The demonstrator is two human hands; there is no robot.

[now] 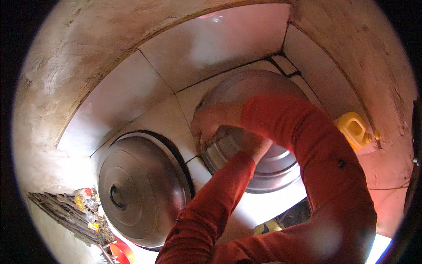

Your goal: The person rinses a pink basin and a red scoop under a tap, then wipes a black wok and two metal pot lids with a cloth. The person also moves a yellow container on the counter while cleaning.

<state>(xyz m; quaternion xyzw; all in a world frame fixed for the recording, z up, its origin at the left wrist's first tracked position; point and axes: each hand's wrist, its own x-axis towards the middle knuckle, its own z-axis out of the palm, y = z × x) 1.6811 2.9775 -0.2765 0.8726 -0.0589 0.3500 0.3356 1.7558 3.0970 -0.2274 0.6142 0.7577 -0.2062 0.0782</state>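
A large round metal vessel (277,170) with stepped rings sits in the tiled stove top; whether it is a pot or a basin is hard to tell behind my arms. My right arm arches over it from the right. My right hand (209,122) is blurred at the vessel's left edge, its fingers bent downward, and its grip is unclear. My left hand (255,145) reaches over the vessel from below, beneath my right forearm. Its fingers are mostly hidden.
A domed metal lid (135,191) with a dark handle covers the left stove opening. A yellow plastic jug (353,130) stands at the right wall. Lower left are firewood sticks (61,211), plastic wrappers (86,201) and a red plastic bowl (121,252). White tiles (158,114) surround the stove.
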